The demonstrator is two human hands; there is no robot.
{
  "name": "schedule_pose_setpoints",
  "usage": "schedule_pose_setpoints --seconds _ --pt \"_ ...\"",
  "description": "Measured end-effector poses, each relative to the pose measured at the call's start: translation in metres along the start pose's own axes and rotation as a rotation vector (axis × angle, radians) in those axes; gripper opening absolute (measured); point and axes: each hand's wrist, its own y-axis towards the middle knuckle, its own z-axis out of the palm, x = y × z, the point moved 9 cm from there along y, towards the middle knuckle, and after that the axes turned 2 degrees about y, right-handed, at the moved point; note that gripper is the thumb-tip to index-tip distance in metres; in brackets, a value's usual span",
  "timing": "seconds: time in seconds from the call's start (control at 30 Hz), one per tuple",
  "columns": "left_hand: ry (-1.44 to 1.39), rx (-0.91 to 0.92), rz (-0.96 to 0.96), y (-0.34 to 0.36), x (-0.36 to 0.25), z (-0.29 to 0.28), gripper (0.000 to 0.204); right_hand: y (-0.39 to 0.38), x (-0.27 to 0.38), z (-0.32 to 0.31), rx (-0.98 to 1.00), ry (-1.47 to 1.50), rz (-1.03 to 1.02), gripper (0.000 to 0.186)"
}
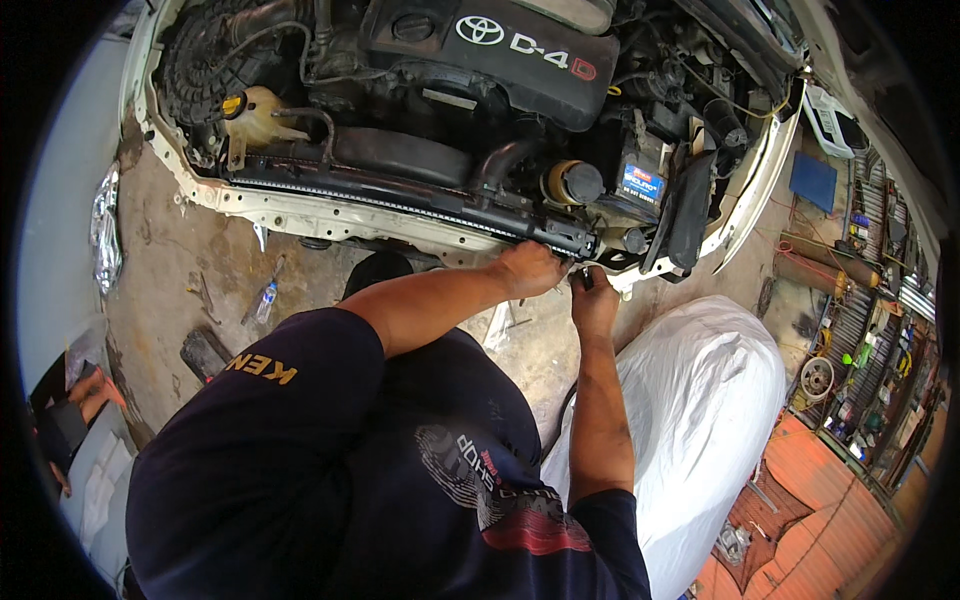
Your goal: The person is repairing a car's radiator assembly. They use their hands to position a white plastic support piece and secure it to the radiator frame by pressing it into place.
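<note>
My left hand (533, 268) is at the right end of the radiator (400, 200), by the car's cream front panel (350, 223). Its fingers are curled down, and what they hold, if anything, is hidden. Close beside it, my right hand (597, 300) is closed, thumb and fingers pinching a small dark thing (587, 272) too small to name. The two hands almost meet just below the radiator's end. Behind them sit a round metal-and-black canister (575, 183) and the battery (640, 185) with a blue label.
The engine cover (490, 55) and a coolant tank (262, 115) with a yellow cap fill the bay. A white-covered object (690, 430) stands at my right. On the floor lie a bottle (265, 300) and tools (205, 295). Cluttered shelves (870, 370) line the far right.
</note>
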Motion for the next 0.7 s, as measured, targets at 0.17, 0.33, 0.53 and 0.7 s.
schedule_pose_setpoints --seconds 0.17,0.33,0.53,0.7 --pt "0.03 0.016 0.034 -0.002 -0.006 -0.009 0.051 -0.007 -0.033 -0.01 -0.145 0.307 0.077 0.015" --pt "0.084 -0.052 0.036 -0.007 -0.008 -0.02 0.051 -0.006 -0.023 -0.015 -0.116 0.299 0.064 0.015" --pt "0.055 -0.096 0.044 -0.004 -0.008 -0.019 0.047 -0.003 0.009 -0.014 -0.06 0.031 -0.068 0.012" --pt "0.036 -0.043 0.054 -0.008 -0.012 -0.027 0.042 -0.001 0.017 -0.012 -0.077 -0.13 -0.182 0.011"
